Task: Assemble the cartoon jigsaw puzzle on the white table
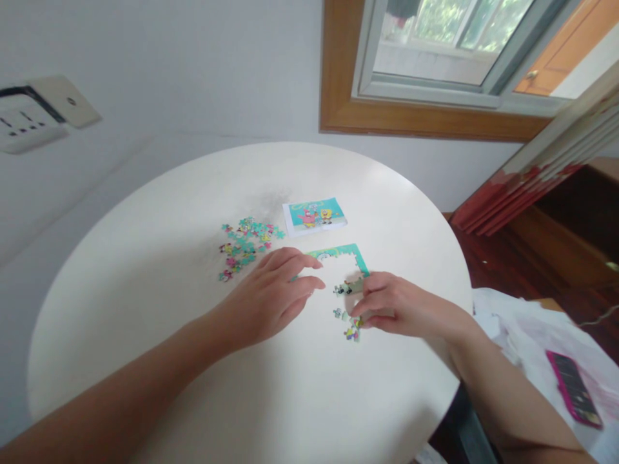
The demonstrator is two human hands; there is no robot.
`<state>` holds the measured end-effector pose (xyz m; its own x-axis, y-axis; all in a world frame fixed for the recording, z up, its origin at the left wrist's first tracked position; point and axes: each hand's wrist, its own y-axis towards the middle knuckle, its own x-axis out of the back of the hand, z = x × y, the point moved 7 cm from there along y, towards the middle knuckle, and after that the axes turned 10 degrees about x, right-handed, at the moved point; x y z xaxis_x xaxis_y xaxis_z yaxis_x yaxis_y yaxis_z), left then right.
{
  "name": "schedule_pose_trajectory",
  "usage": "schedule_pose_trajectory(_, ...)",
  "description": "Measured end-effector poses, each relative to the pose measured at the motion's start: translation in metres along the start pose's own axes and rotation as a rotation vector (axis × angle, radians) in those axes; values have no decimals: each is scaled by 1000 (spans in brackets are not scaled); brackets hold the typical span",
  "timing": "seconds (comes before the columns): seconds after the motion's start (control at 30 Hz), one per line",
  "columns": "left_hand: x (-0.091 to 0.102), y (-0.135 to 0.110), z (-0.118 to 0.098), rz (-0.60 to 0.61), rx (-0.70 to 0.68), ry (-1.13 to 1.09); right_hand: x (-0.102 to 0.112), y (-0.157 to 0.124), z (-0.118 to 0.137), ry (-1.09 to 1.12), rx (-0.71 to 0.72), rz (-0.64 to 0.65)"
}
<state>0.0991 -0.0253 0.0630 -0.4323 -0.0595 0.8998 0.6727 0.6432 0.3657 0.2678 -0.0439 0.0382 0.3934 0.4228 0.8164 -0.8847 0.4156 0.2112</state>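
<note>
A partly joined jigsaw puzzle (360,258) lies on the round white table, its teal border running along the top and right side. My left hand (278,293) rests over the puzzle's left part, fingers apart, with nothing visible in them; it hides that side. At the lower right, my right hand (394,303) has its fingertips bent down onto a few puzzle pieces (353,333), closed around a small yellowish one that they partly cover. Just above those fingertips lies a short joined strip of pieces (347,288).
A loose heap of puzzle pieces (246,245) lies left of a picture card (315,216) showing the cartoon design. The white table (145,290) meets the wall below a wood-framed window (435,116). A pink-edged phone (574,390) lies on white sheeting at right.
</note>
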Motion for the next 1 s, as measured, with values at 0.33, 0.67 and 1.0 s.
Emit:
schedule_pose_trajectory(0.33,-3,-3,-5,27,-16,-26,2,-1,0,10,-50,-25)
schedule_pose_trajectory(0.67,-5,-3,-10,45,-23,-31,0,-2,1,71,-68,-35)
schedule_pose_trajectory(1.0,-7,-3,-13,46,-31,-39,-5,-5,-3,147,-126,-49)
